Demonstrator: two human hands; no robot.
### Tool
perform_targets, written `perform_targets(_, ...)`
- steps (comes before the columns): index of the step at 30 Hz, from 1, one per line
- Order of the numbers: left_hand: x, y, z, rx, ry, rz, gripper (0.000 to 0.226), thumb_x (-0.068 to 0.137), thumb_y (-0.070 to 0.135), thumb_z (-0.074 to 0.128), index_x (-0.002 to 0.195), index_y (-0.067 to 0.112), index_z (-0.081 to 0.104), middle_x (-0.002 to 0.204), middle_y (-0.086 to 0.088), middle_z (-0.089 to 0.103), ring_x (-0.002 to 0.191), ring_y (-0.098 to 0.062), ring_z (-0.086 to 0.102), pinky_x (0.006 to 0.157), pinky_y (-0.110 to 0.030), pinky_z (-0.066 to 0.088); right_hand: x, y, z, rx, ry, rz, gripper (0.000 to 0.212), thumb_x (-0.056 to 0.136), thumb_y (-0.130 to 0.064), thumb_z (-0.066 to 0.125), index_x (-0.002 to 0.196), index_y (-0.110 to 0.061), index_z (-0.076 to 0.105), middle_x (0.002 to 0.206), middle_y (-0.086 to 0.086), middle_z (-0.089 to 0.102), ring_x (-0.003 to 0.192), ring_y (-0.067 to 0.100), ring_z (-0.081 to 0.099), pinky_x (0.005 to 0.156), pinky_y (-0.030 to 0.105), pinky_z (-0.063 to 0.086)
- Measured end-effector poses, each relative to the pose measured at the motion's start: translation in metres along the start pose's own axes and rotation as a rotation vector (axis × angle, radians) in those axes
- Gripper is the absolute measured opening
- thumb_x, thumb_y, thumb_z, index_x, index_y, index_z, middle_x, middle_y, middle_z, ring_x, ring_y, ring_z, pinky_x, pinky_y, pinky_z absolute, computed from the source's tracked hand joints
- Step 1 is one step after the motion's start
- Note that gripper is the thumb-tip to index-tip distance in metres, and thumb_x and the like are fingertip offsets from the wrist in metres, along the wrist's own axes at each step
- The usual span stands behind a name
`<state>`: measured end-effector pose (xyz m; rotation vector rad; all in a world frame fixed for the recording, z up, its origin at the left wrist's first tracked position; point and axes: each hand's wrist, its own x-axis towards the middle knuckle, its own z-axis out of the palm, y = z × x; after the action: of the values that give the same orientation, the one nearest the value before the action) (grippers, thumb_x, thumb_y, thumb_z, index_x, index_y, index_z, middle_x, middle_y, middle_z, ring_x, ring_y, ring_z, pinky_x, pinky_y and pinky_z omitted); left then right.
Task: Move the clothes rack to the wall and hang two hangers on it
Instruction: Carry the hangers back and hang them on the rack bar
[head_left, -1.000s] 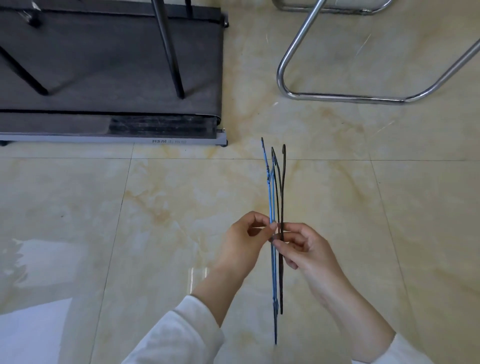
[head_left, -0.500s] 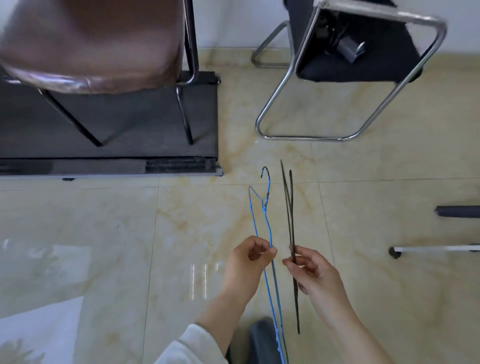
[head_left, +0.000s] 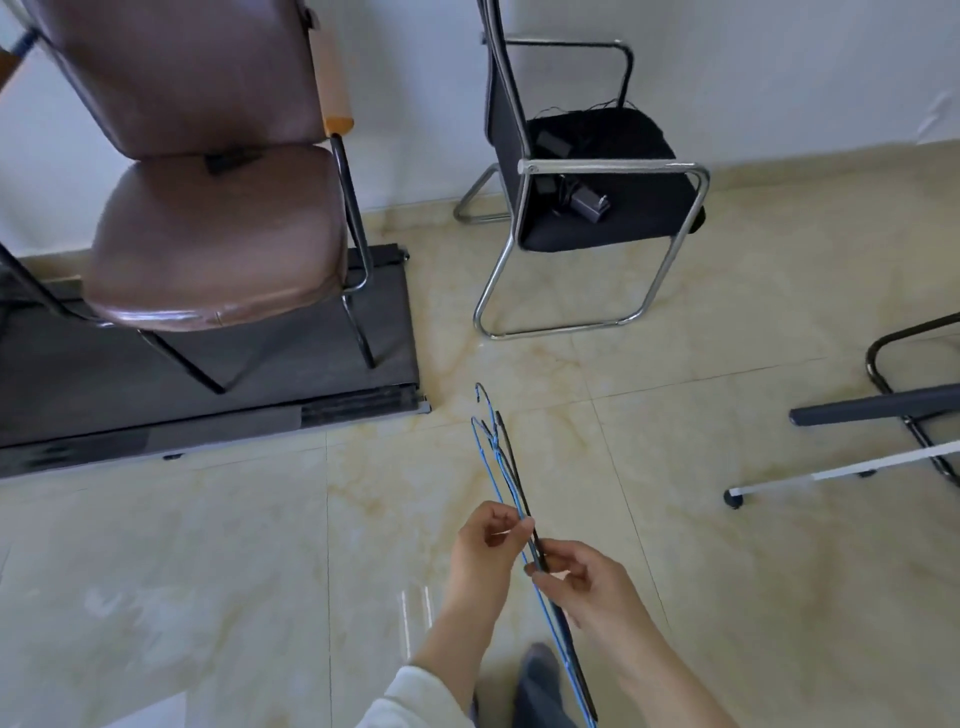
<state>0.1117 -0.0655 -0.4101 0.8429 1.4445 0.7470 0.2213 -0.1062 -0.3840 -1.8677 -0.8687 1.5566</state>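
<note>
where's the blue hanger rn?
Head view, lower centre: the blue hanger is pinched in the left hand, edge-on over the tiled floor, right beside the black hanger held by the right hand.

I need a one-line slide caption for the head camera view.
Left hand and right hand hold blue hanger and black hanger above tiled floor.

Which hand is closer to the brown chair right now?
Left. The left hand sits below and right of the brown chair, pinching the blue hanger. The right hand is further right and lower, pinching the black hanger.
</note>
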Motion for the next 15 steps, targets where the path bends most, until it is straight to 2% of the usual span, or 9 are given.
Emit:
perform_targets(2,-0.013,0.008,0.003,0.03,-0.036,0.005,0.02,0.08,0.005,0.063,0.065,0.013,0.053,0.061,0.001,0.051,0.057,-0.009,0.047,0.051,-0.007,0.038,-0.018,-0.006,-0.003,0.019,0.053,0.014,0.024,0.077,-0.008,0.067,0.101,-0.011,0.065,0.083,0.002,0.067,0.048,-0.008,0.055,0.048,0.006,0.04)
perform_targets(4,-0.026,0.019,0.007,0.058,-0.08,0.021,0.021,0.08,0.006,0.064,0.065,0.014,0.052,0.058,0.002,0.05,0.052,-0.005,0.047,0.049,-0.007,0.037,-0.038,-0.014,-0.006,0.05,0.112,0.009,0.022,0.077,-0.009,0.067,0.098,-0.015,0.066,0.082,-0.004,0.067,0.057,-0.007,0.058,0.054,0.005,0.043)
perform_targets(7,-0.044,0.041,0.014,0.063,-0.181,0.007,0.014,0.081,0.013,0.064,0.071,0.015,0.055,0.063,-0.001,0.059,0.06,-0.009,0.055,0.053,-0.011,0.041,-0.068,-0.024,-0.013,0.107,0.199,-0.004,0.02,0.078,-0.009,0.066,0.088,-0.027,0.068,0.082,-0.011,0.068,0.07,0.011,0.062,0.064,0.008,0.046)
perform_targets(9,-0.059,0.055,0.019,0.053,-0.259,-0.042,0.007,0.082,0.02,0.063,0.08,0.019,0.056,0.071,0.001,0.065,0.066,-0.011,0.061,0.058,-0.018,0.043,-0.091,-0.031,-0.016,0.149,0.249,0.004,0.021,0.08,-0.009,0.064,0.093,-0.023,0.068,0.076,-0.012,0.065,0.061,0.001,0.061,0.056,0.005,0.044)
perform_targets(11,-0.072,0.066,0.025,0.044,-0.337,-0.096,0.006,0.082,0.023,0.063,0.087,0.02,0.059,0.075,0.003,0.067,0.07,-0.009,0.064,0.061,-0.02,0.043,-0.113,-0.033,-0.02,0.188,0.296,-0.003,0.022,0.081,-0.008,0.063,0.101,-0.016,0.068,0.067,-0.016,0.063,0.049,-0.009,0.055,0.049,0.003,0.039)
perform_targets(13,-0.087,0.074,0.034,0.086,-0.437,-0.13,0.006,0.082,0.025,0.064,0.084,0.02,0.064,0.077,0.004,0.067,0.076,-0.012,0.063,0.063,-0.021,0.043,-0.137,-0.031,-0.027,0.225,0.349,-0.009,0.024,0.082,-0.009,0.062,0.105,-0.015,0.067,0.049,-0.021,0.061,0.045,-0.011,0.053,0.047,0.002,0.037)
perform_targets(15,-0.106,0.078,0.043,0.111,-0.525,-0.151,0.006,0.081,0.025,0.065,0.08,0.019,0.066,0.075,0.003,0.066,0.075,-0.011,0.061,0.061,-0.02,0.04,-0.163,-0.026,-0.034,0.253,0.394,0.0,0.026,0.083,-0.012,0.061,0.107,-0.018,0.067,0.04,-0.023,0.055,0.04,-0.007,0.049,0.042,0.004,0.034)
